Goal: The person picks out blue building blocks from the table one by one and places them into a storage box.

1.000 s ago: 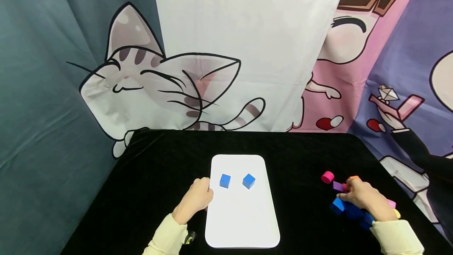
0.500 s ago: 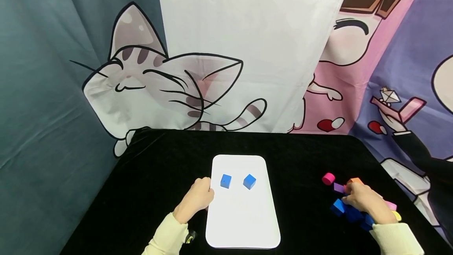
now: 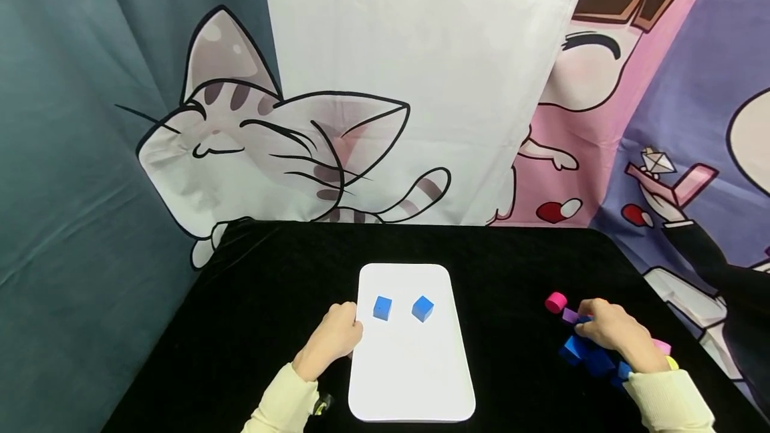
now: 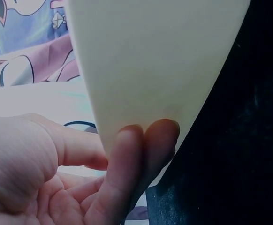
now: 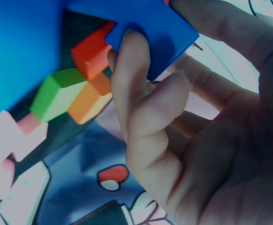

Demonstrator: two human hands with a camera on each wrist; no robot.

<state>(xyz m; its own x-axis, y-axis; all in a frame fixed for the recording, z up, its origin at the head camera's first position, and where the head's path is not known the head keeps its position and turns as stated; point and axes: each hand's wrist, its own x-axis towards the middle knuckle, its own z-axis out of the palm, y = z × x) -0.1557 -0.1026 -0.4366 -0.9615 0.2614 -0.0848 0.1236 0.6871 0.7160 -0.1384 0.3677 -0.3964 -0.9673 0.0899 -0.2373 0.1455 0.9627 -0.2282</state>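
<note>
My left hand (image 3: pixel 333 337) pinches the left edge of a white board with rounded corners (image 3: pixel 412 369); the left wrist view has its fingertips against the board's pale face (image 4: pixel 146 70). Two blue cubes stand apart on the board's far half, a left one (image 3: pixel 381 308) and a right one (image 3: pixel 423 309). Over the heap of coloured blocks on the right, my right hand (image 3: pixel 618 333) holds a blue block (image 5: pixel 164 40) between thumb and fingers. The hand covers part of the heap in the head view.
Around the right hand lie more blue blocks (image 3: pixel 597 361), a purple block (image 3: pixel 570 316), a pink cylinder (image 3: pixel 556 302) and a pink block (image 3: pixel 662 347). Green (image 5: pixel 56 96) and orange blocks (image 5: pixel 89 101) show in the right wrist view. Black cloth (image 3: pixel 511 266) covers the table.
My right hand has shifted slightly within the heap. A blue block now shows at its fingertips, and the orange block behind it is hidden. The left hand and board stay put.
</note>
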